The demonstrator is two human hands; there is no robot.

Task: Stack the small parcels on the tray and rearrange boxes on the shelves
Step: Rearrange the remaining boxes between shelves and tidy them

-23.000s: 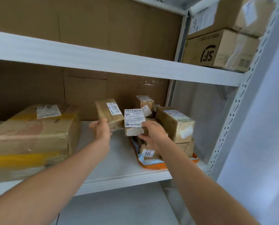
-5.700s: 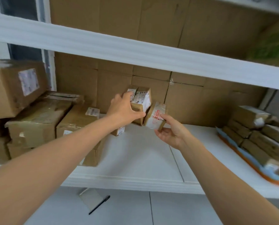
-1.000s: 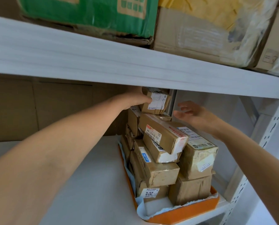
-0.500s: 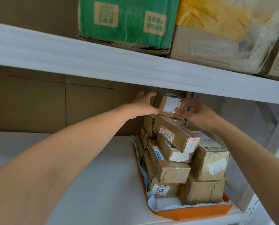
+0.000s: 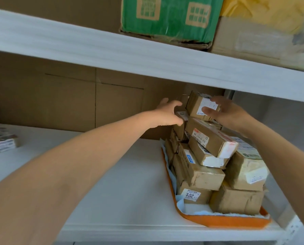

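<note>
An orange tray [image 5: 223, 221] lined with pale paper sits at the right end of the white shelf [image 5: 112, 174]. Several brown taped parcels are piled on it, among them a long one with a red-edged label [image 5: 208, 138]. The top parcel [image 5: 194, 105] sits tilted at the peak, close under the upper shelf. My right hand [image 5: 227, 114] holds it from the right, thumb across its white label. My left hand [image 5: 169, 114] is off that parcel, fingers spread, resting against a smaller parcel [image 5: 182, 115] at the pile's left side.
The upper shelf board [image 5: 112, 48] hangs low over the pile. A green box [image 5: 165, 16] and a yellow-wrapped box [image 5: 262, 32] stand on it. A small parcel [image 5: 2, 142] lies at the far left. Cardboard lines the back. A shelf post [image 5: 293, 228] stands right of the tray.
My left hand has let go of the top parcel and dropped to the pile's left side. My right hand has closed in over the parcel's label. The view has shifted slightly.
</note>
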